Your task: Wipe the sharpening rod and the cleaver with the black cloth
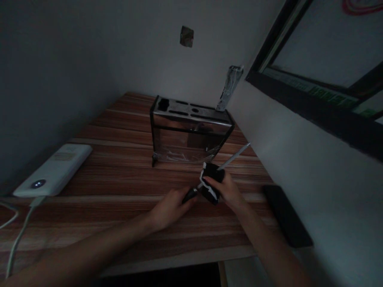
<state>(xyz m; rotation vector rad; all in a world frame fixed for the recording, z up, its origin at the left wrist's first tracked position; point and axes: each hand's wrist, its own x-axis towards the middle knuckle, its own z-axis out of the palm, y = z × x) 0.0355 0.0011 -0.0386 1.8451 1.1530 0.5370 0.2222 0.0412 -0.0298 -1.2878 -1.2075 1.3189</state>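
My left hand [172,208] is closed around the black handle [190,195] of a long, slim metal tool. Whether it is a knife or a sharpening steel, I cannot tell. Its thin grey shaft [235,156] points up and to the right. Pinched in my right hand [229,190] is a black cloth [209,194] with a white edge, folded around the middle of the shaft. The tip sticks out beyond the cloth. Just behind my hands stands a knife holder [191,145] with a slotted metal top and a see-through front.
To the left lies a white power bank [64,165] with a cable [22,233] plugged in. A black phone-like slab [287,217] rests near the right wall. Behind the holder rises a greyish strip [229,87]. Walls border the wood-striped table [119,175]; a dark frame [299,101] hangs at right.
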